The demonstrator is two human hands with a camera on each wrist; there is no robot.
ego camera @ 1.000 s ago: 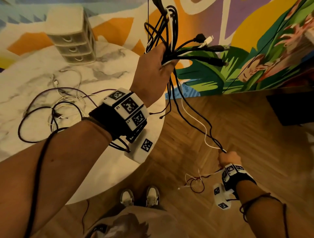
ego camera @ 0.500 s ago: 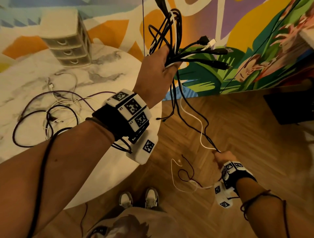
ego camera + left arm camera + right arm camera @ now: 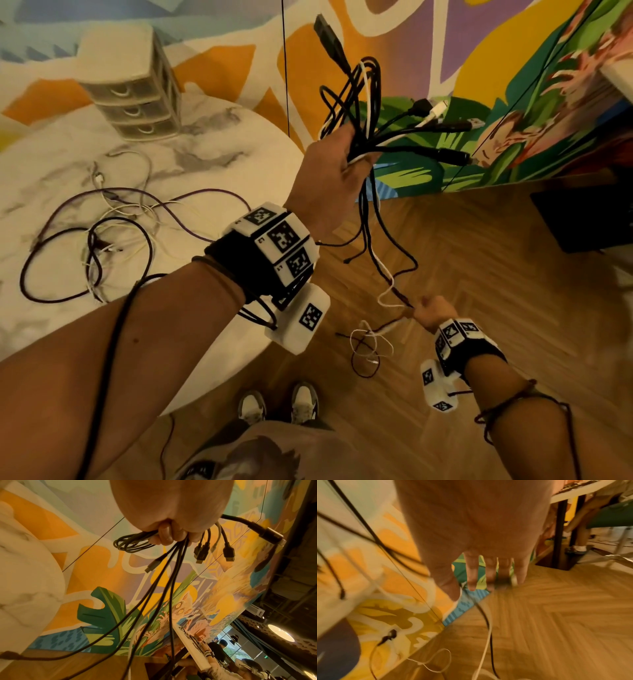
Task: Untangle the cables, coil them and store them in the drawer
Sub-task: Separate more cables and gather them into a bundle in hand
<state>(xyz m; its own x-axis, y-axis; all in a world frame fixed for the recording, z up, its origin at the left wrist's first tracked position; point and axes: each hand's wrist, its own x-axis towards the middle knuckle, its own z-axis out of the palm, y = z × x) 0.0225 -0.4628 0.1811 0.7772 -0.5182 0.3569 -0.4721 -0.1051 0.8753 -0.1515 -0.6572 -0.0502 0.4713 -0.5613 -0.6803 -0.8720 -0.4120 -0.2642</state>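
Note:
My left hand [image 3: 354,156] is raised over the table's right edge and grips a bundle of black and white cables [image 3: 364,102]. In the left wrist view its fingers [image 3: 169,536] curl round the bundle, and several plugs [image 3: 228,553] stick out past them. Long strands hang down to my right hand [image 3: 419,308], low over the floor, which holds a black and a white strand [image 3: 488,622]. Their loose ends [image 3: 370,346] dangle in loops below it. More tangled cables [image 3: 113,240] lie on the marble table [image 3: 219,150]. The small drawer unit [image 3: 133,92] stands at the table's back, its drawers closed.
A painted mural wall [image 3: 513,85] runs behind the table and to the right. Wooden floor [image 3: 496,291] spreads below my hands, with a dark box [image 3: 582,219] at the right. My shoes [image 3: 277,406] stand by the table's rounded edge.
My right hand has slid up and to the left along the hanging strands, and their loose ends have lifted and swung into loops. The left hand still holds the bundle high.

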